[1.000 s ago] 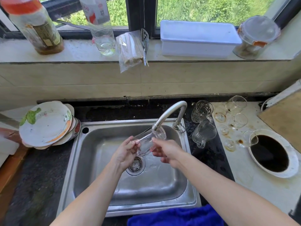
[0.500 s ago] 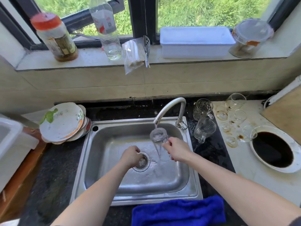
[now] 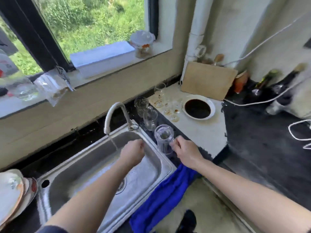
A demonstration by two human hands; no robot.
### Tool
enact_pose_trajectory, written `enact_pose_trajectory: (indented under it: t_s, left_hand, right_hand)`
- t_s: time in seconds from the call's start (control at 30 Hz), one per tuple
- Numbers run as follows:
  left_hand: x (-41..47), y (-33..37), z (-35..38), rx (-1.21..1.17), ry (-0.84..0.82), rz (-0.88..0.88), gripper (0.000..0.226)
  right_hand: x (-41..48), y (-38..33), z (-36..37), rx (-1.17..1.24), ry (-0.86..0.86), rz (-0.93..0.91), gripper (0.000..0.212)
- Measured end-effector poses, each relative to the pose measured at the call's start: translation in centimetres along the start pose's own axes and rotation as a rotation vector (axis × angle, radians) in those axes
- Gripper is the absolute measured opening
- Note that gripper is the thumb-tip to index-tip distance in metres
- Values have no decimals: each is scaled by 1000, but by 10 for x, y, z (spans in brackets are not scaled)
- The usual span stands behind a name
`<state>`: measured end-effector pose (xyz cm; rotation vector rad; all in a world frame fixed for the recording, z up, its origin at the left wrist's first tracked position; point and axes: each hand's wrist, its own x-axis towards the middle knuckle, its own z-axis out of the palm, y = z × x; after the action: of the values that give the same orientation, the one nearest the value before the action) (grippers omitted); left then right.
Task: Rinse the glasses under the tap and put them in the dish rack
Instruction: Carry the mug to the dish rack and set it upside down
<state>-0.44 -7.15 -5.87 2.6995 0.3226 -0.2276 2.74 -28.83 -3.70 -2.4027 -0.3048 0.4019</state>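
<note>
My right hand (image 3: 186, 151) grips a clear tumbler (image 3: 164, 138) upright over the dark counter just right of the steel sink (image 3: 94, 158). My left hand (image 3: 133, 152) hovers over the sink with its fingers curled and nothing in it. A thin stream of water runs from the tap (image 3: 114, 115) into the basin. Two clear glass mugs (image 3: 146, 113) stand behind the tumbler. Several small stemmed glasses (image 3: 165, 101) sit further back on the stained white counter. No dish rack is in view.
A white bowl of dark liquid (image 3: 197, 108) sits right of the small glasses, with a wooden board (image 3: 208, 80) leaning behind it. A blue cloth (image 3: 165, 197) hangs over the counter's front edge. Stacked plates (image 3: 13, 194) lie at the far left. White cables (image 3: 296, 130) cross the dark counter.
My right hand has carried the tumbler from under the tap to the right, over the counter beside the sink. My left hand stays over the sink. The camera has swung right.
</note>
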Motion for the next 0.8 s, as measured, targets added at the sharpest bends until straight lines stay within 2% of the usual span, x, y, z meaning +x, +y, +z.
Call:
enact_pose_trajectory:
  t_s: [0.23, 0.43, 0.63, 0.8]
  left_hand:
    - [-1, 150, 21, 50, -64, 313, 23]
    - [-37, 301, 75, 38, -121, 581, 27]
    - [-96, 448, 153, 37, -170, 728, 26]
    - [-161, 551, 212, 38, -273, 872, 26]
  right_hand:
    - [-95, 94, -86, 37, 311, 226, 33]
    - [-200, 192, -150, 58, 529, 426, 31]
    - [-316, 294, -207, 38, 644, 549, 30]
    - [-411, 368, -242, 53, 768, 700, 31]
